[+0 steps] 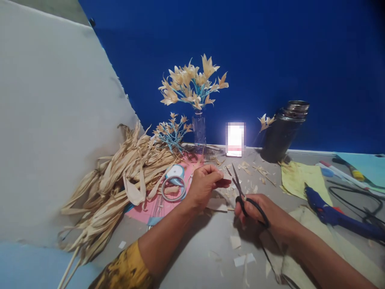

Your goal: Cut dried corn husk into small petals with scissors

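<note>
Scissors (239,188) held in my right grip (258,212), husk scrap (225,177) pinched in my left grip (204,184), glass vase (199,129) of husk flowers (192,84), lidded steel flask (284,130)

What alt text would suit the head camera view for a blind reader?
A person's left hand pinches a small pale strip while the right hand holds black scissors beside it, over a scrap-littered table. Dried husks lie left; a vase of pale flowers stands behind.

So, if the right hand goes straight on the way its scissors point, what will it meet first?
Probably the fingertips of the left hand, just beside the blades of the scissors; depth is unclear, so the right hand may pass them toward the husk scraps.
</note>
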Tool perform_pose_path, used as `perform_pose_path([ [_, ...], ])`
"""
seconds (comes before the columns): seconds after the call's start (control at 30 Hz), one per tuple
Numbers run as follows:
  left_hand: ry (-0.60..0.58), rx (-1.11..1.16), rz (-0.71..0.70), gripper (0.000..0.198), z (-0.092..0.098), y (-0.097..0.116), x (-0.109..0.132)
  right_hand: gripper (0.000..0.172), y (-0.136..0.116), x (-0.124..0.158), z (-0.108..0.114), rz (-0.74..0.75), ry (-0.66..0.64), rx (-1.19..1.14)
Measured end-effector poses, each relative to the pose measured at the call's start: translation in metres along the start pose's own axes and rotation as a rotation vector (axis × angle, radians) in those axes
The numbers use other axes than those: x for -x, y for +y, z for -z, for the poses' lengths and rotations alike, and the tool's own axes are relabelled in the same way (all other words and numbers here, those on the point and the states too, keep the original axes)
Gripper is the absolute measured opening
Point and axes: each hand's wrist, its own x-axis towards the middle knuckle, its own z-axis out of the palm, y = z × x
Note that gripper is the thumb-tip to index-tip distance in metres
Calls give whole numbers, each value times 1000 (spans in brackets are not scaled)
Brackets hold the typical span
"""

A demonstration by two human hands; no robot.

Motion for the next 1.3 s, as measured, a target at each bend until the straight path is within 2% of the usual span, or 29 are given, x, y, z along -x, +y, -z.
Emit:
perform_pose_path([
  [0.17, -37, 20, -27, 19, 3, 0, -2, 64, 1, 0, -3, 20, -15, 51],
  [0.5, -57, 17, -43, 24, 6, 0, -3, 44, 7, -3, -3, -22, -3, 4],
  [1.3, -88, -21, -11, 21, 7, 8, -3, 55, 10, -3, 5, -13, -49, 109],
])
